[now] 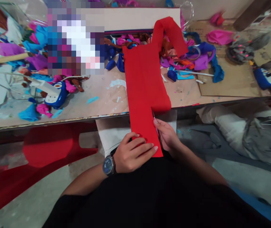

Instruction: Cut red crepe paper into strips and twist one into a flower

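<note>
The person is wearing a black garment (154, 196) whose sleeves are ending above the bare forearms. Next to the left hand (133, 152), a round wristwatch (108, 165) with dark dial is sitting.

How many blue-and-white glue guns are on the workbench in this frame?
2. One glue gun lies near the bench's left front edge; the other at the far right. More may hide under paper scraps.
</note>
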Tool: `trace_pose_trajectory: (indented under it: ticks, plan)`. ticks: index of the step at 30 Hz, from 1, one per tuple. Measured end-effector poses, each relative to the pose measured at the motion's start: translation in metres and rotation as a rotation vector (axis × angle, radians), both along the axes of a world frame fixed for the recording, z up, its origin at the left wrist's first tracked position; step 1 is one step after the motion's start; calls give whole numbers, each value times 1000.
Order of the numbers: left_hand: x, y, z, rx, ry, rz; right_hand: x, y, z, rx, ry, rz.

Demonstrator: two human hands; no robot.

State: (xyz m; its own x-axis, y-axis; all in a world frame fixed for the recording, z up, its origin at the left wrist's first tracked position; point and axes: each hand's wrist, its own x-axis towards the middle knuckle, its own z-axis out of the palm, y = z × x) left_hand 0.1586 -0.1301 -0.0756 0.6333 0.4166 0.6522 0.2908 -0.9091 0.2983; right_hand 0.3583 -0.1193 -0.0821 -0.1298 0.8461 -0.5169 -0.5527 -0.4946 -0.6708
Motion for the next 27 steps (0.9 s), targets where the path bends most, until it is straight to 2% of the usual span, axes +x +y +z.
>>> trace_pose_trajectory:
  ticks: [9, 19, 27]
  plan:
    - [-2, 1, 1, -12, -3, 16, 7, -9, -3, -18, -63, 23]
    - [-1, 1, 5, -4, -14, -24, 10, -5, -4, -54, -65, 22]
    - [-2, 0, 1, -23, -9, -32, 8, -11, -4, -64, -20, 16]
